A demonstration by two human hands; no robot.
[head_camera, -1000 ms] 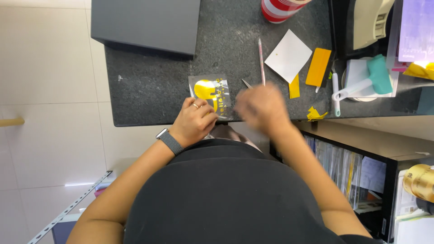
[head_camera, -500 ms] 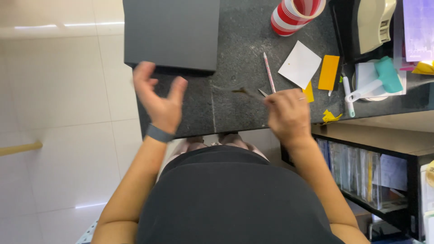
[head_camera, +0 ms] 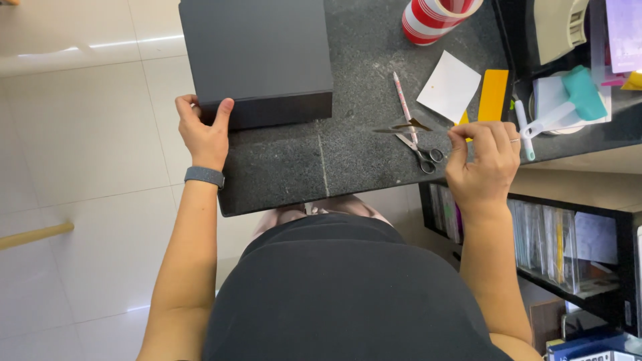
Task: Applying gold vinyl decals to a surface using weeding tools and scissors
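A left hand (head_camera: 204,127) grips the corner of a black box (head_camera: 257,57) on the granite counter (head_camera: 348,154); the right hand (head_camera: 483,157) pinches a clear film (head_camera: 408,125) above small scissors (head_camera: 420,152), box unopened.

Striped tape roll (head_camera: 438,17), scissors (head_camera: 420,151) (white note (head_camera: 453,87) between)
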